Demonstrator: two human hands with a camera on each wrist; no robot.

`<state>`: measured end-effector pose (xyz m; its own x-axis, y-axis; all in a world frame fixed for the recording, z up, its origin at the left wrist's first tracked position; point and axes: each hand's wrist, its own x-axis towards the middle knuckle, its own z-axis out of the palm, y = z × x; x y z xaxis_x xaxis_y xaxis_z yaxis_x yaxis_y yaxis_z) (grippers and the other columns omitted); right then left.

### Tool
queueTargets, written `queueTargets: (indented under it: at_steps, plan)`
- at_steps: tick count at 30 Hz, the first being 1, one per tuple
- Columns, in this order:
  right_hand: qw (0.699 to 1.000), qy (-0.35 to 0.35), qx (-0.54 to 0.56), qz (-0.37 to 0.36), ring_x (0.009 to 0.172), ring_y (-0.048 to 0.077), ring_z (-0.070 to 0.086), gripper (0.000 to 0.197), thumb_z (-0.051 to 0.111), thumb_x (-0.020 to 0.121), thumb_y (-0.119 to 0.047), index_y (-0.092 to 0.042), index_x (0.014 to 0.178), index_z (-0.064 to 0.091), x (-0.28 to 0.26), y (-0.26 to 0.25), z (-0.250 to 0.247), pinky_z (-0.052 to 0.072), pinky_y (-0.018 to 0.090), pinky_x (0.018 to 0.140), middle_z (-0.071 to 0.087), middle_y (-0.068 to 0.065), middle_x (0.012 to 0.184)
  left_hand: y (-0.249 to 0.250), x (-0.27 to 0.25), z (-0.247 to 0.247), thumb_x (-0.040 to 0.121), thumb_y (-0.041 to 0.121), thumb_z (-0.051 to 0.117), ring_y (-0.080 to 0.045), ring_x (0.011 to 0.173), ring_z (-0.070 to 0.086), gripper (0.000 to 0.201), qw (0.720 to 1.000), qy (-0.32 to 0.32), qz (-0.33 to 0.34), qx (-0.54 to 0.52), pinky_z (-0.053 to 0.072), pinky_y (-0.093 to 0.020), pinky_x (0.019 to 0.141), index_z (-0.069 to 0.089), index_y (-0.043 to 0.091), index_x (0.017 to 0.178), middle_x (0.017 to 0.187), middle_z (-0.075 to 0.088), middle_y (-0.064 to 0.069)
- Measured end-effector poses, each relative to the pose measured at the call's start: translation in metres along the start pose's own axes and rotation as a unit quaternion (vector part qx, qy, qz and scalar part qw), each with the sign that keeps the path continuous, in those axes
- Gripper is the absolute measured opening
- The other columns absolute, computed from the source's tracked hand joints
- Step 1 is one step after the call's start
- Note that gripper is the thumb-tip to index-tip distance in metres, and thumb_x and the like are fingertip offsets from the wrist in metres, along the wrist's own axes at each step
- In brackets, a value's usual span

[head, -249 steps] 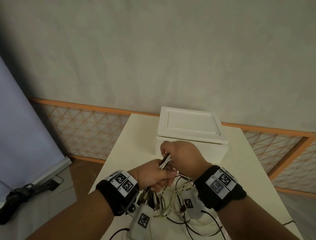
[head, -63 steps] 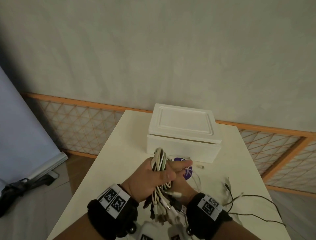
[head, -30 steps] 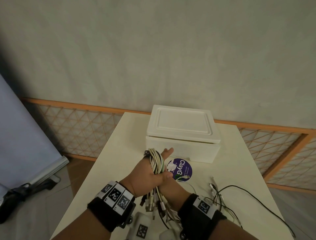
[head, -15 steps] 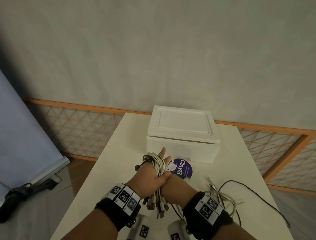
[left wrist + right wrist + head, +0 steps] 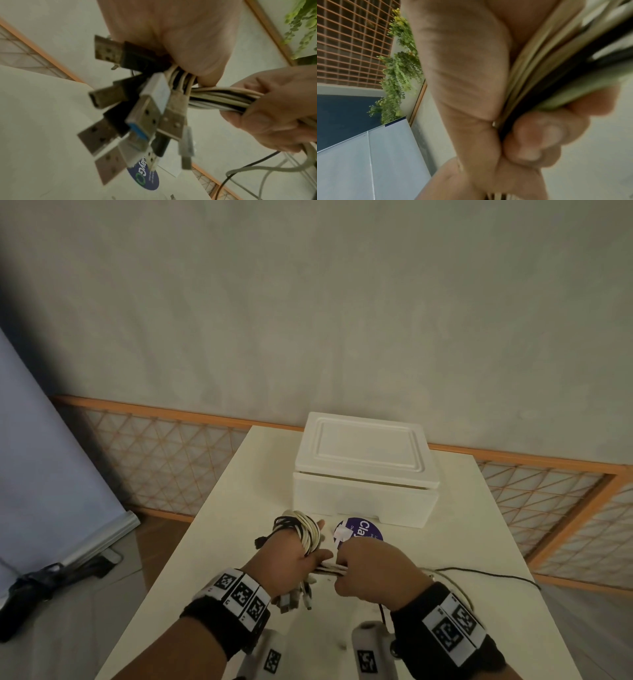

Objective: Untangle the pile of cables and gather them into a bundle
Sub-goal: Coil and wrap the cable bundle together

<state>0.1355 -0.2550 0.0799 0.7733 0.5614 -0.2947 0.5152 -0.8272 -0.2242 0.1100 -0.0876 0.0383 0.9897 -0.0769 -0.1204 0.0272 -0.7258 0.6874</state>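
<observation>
Above the bench (image 5: 219, 529), my left hand (image 5: 287, 559) clamps the cable bundle (image 5: 305, 530) looped round its fingers, my right hand's (image 5: 373, 570) grip closed on the trailing strands beside it.

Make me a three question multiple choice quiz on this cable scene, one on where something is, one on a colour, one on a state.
1. Where is the round sticker?
A. on the box lid
B. on the table in front of the white box
C. on the floor

2. What colour is the sticker?
A. purple
B. red
C. yellow

3. How is the right hand?
A. flat on the table
B. hanging idle
C. gripping the cable strands

Answers: B, it lies on the table by the box's near side; A, purple with white lettering; C, its fingers curl round the strands coming from the left hand.
</observation>
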Motion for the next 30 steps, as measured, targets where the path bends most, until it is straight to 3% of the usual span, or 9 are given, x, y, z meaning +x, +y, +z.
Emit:
queueTargets:
  at_steps: [3,5,7,10,12,19,23,26,30]
  plan:
    - [1.000,0.003,-0.007,-0.019,0.081,0.019,0.060,0.023,0.060,0.075,-0.033,-0.020,0.093,0.065,-0.007,0.003,-0.005,0.053,0.033,0.073,0.057,-0.001,0.093,-0.010,0.003,0.005,0.073,0.060,0.057,-0.012,0.109,0.060,0.066,1.000,-0.006,0.001,-0.019,0.043,-0.032,0.100,0.065,0.010,0.116,0.113,0.068,-0.003]
    - [1.000,0.002,0.017,-0.013,0.082,0.015,0.058,0.019,0.062,0.075,-0.032,-0.023,0.092,0.062,-0.010,0.011,-0.010,0.050,0.030,0.073,0.053,-0.009,0.082,-0.017,0.005,0.004,0.066,0.054,0.073,-0.017,0.118,0.056,0.077,0.998,-0.051,-0.046,0.013,0.043,-0.034,0.101,0.057,0.011,0.127,0.120,0.064,-0.003]
    - [0.999,0.023,0.028,-0.014,0.082,0.012,0.056,0.018,0.063,0.075,-0.032,-0.026,0.092,0.063,-0.011,0.018,-0.014,0.045,0.025,0.071,0.053,-0.011,0.080,-0.021,0.004,0.005,0.057,0.054,0.082,-0.019,0.118,0.057,0.097,0.984,-0.116,-0.106,0.083,0.047,-0.032,0.099,0.042,0.029,0.142,0.126,0.060,0.002]
    - [0.997,0.057,0.025,-0.048,0.079,0.008,0.050,0.019,0.063,0.077,-0.032,-0.028,0.095,0.067,-0.009,0.015,-0.015,0.041,0.024,0.071,0.055,-0.013,0.081,-0.025,0.000,0.017,0.068,0.054,0.074,-0.015,0.091,0.058,0.051,0.979,-0.095,-0.048,0.173,0.045,-0.022,0.075,0.059,0.025,0.108,0.089,0.059,0.008]
    - [0.994,0.077,0.033,-0.068,0.080,0.008,0.055,0.019,0.063,0.078,-0.030,-0.029,0.096,0.069,-0.006,0.012,-0.014,0.046,0.026,0.074,0.061,-0.011,0.082,-0.024,-0.004,0.021,0.079,0.046,0.068,-0.016,0.080,0.056,0.029,0.978,-0.060,-0.033,0.196,0.040,-0.022,0.063,0.058,0.019,0.085,0.072,0.051,0.006]
    - [0.980,0.158,0.015,-0.119,0.084,0.009,0.058,0.013,0.059,0.082,-0.030,-0.031,0.092,0.068,0.008,0.017,-0.015,0.043,0.025,0.072,0.065,-0.010,0.085,-0.017,0.007,0.020,0.084,0.037,0.053,-0.019,0.096,0.059,0.026,0.955,-0.011,0.004,0.296,0.045,-0.028,0.080,0.057,0.018,0.101,0.099,0.062,0.000]
    - [0.991,0.132,0.007,-0.035,0.088,0.015,0.060,0.023,0.059,0.080,-0.024,-0.033,0.100,0.055,0.027,0.039,0.012,0.046,0.028,0.075,0.062,-0.009,0.093,-0.018,0.014,-0.003,0.084,0.030,0.052,-0.022,0.097,0.059,0.029,0.930,-0.005,0.001,0.367,0.046,-0.029,0.084,0.060,0.013,0.106,0.099,0.061,-0.002]
    - [0.992,0.055,-0.066,0.093,0.108,0.016,0.058,0.031,0.047,0.085,-0.023,-0.034,0.114,0.052,0.024,0.086,0.048,0.040,0.033,0.088,0.061,-0.010,0.113,-0.035,0.013,-0.035,0.080,0.024,0.054,-0.023,0.099,0.059,0.026,0.911,-0.007,-0.039,0.412,0.050,-0.033,0.091,0.058,0.015,0.104,0.104,0.062,-0.004]
    - [0.975,0.032,-0.078,0.204,0.103,0.015,0.059,0.018,0.042,0.086,-0.027,-0.032,0.099,0.052,0.006,0.131,0.074,0.037,0.035,0.082,0.061,-0.010,0.101,-0.056,0.006,-0.058,0.076,0.020,0.051,-0.021,0.087,0.059,0.011,0.896,-0.038,-0.075,0.436,0.053,-0.033,0.081,0.047,0.022,0.086,0.086,0.054,0.001]
